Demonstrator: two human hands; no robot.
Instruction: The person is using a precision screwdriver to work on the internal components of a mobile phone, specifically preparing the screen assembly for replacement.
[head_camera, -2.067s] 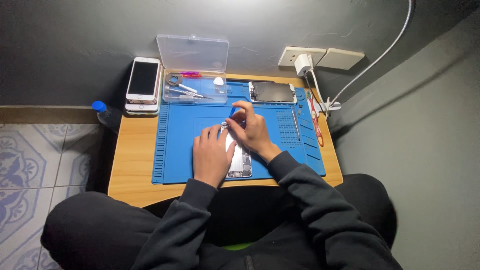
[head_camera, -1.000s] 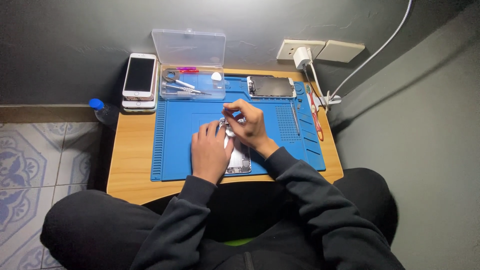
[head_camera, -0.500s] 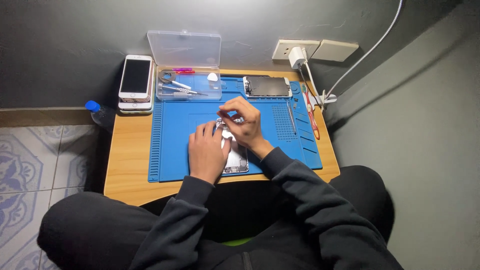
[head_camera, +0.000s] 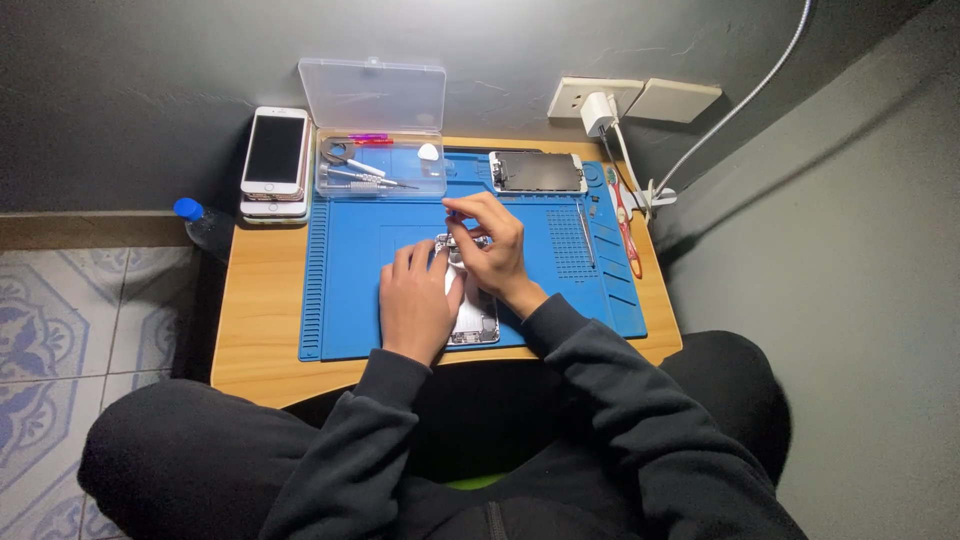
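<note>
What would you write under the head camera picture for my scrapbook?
Two hands, left hand and right hand, work on an opened phone on a blue mat.

A small light-brown wooden table (head_camera: 262, 300) stands against a dark grey rough plaster wall (head_camera: 150, 60). A white double wall socket (head_camera: 660, 98) sits on that wall. At left, the patterned grey-and-blue tiled floor (head_camera: 60, 310) shows. Light is dim overall.
</note>
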